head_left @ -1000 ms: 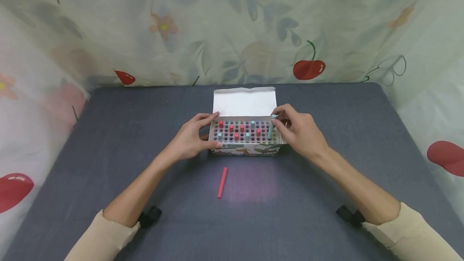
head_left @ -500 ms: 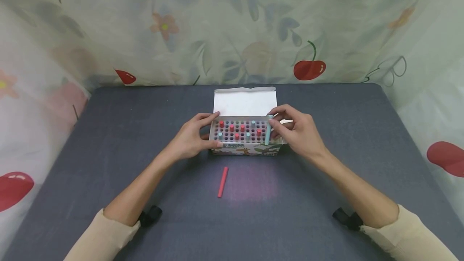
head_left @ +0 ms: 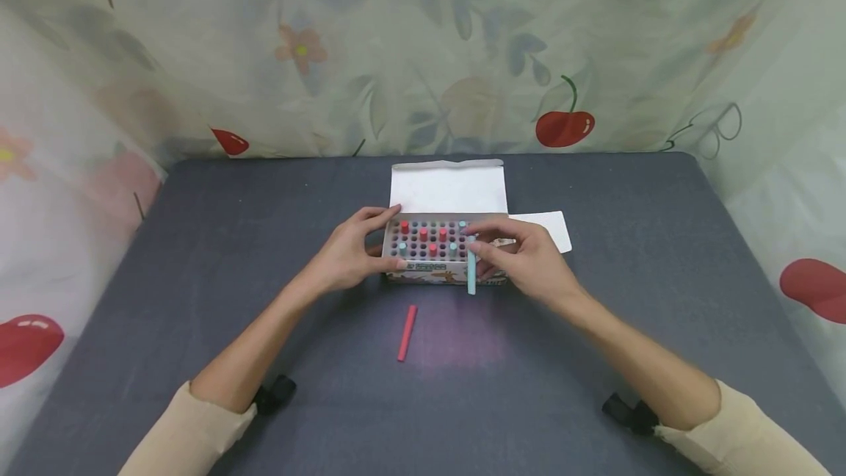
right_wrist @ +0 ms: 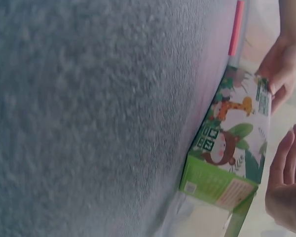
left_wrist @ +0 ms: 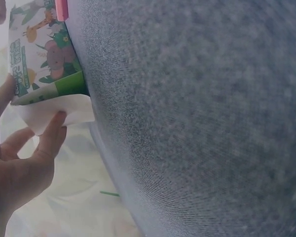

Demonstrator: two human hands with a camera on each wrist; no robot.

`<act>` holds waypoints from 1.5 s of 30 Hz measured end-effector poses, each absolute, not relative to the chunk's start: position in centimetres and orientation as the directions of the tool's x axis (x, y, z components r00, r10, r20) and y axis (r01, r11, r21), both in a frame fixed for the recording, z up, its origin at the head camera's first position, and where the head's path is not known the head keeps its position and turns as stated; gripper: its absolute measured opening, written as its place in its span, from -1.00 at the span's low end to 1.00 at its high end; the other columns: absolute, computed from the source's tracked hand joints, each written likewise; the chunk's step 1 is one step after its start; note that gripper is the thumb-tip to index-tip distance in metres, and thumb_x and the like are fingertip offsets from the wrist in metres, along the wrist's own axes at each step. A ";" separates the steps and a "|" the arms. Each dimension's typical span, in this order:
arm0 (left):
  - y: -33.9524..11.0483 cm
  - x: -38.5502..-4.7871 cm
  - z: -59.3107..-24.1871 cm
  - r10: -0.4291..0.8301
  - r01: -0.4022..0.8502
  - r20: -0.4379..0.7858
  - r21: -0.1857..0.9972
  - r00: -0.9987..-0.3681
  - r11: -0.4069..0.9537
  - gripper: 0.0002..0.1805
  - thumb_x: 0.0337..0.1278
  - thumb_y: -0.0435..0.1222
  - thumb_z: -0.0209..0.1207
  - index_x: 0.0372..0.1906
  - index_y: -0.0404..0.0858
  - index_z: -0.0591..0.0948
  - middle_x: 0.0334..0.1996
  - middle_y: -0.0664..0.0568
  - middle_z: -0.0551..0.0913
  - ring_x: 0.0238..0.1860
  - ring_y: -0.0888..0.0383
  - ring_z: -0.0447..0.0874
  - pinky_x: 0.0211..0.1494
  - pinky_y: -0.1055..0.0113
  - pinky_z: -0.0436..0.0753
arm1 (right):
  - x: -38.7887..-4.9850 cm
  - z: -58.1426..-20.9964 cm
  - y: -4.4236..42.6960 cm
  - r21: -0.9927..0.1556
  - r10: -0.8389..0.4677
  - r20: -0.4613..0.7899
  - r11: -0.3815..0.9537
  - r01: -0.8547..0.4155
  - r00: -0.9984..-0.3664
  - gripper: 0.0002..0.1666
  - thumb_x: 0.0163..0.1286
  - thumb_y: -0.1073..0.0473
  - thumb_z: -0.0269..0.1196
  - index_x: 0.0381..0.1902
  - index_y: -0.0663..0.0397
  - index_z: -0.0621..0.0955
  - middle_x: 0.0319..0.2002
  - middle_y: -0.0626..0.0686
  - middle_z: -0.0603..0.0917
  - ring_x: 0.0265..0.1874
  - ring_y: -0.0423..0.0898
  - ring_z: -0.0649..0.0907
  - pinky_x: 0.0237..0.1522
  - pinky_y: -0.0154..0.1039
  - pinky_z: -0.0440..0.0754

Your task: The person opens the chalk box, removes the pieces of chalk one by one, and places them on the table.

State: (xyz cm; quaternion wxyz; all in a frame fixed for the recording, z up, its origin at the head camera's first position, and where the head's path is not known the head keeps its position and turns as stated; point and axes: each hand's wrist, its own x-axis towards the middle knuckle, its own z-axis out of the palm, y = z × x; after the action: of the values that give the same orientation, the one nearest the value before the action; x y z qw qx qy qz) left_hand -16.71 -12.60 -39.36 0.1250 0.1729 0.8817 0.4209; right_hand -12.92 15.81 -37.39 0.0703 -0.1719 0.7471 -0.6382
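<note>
"Blue chalk stick [head_left: 471, 270] is pinched in the right hand [head_left: 525, 259], yeah? What's the left hand [head_left: 352, 252] doing?"

"Gripping the open box [head_left: 439, 277] by its left end. Blue one's just shifted from over the holes to past the front edge, so I'd say it's fully out. Red chalk stick [head_left: 407, 333] is lying in front, on the counter [head_left: 344, 388]."
</note>
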 end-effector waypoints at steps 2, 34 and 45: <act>-12.6 -16.7 -39.3 0.408 0.201 -0.074 0.783 -0.910 0.589 -0.02 0.03 -0.28 0.47 0.55 0.00 0.21 0.37 -0.14 0.26 0.21 -0.08 0.55 0.07 0.21 0.70 | -12.7 -37.6 15.5 -0.986 -0.365 0.080 0.110 -0.128 -0.927 -0.68 0.35 0.35 0.32 0.03 0.38 0.64 -0.22 0.25 0.67 -0.49 0.10 0.74 -0.32 -0.02 0.78; -12.6 -16.7 -39.2 0.420 0.224 -0.062 0.770 -0.906 0.597 -0.03 0.04 -0.25 0.47 0.55 -0.03 0.22 0.37 -0.15 0.27 0.24 -0.09 0.52 0.10 0.20 0.69 | -10.4 -40.9 12.0 -0.979 -0.398 -0.176 0.165 0.118 -0.900 -0.69 0.27 0.34 0.39 -0.05 0.40 0.67 -0.35 0.18 0.74 -0.43 0.05 0.76 -0.30 0.00 0.78; -12.6 -16.7 -39.2 0.417 0.221 -0.065 0.770 -0.907 0.599 -0.03 0.04 -0.26 0.47 0.55 -0.03 0.22 0.38 -0.17 0.26 0.20 -0.09 0.54 0.10 0.18 0.69 | -10.5 -42.2 11.2 -0.958 -0.398 -0.282 0.156 0.239 -0.873 -0.71 0.30 0.33 0.37 -0.04 0.36 0.68 -0.31 0.19 0.75 -0.39 0.02 0.77 -0.29 -0.05 0.79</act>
State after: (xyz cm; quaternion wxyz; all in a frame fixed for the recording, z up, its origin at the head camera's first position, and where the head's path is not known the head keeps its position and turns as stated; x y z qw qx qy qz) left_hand -16.73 -12.59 -39.17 0.1197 0.1798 0.8862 0.4099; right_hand -10.47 11.18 -42.23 0.2459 -0.0551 0.7195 -0.6472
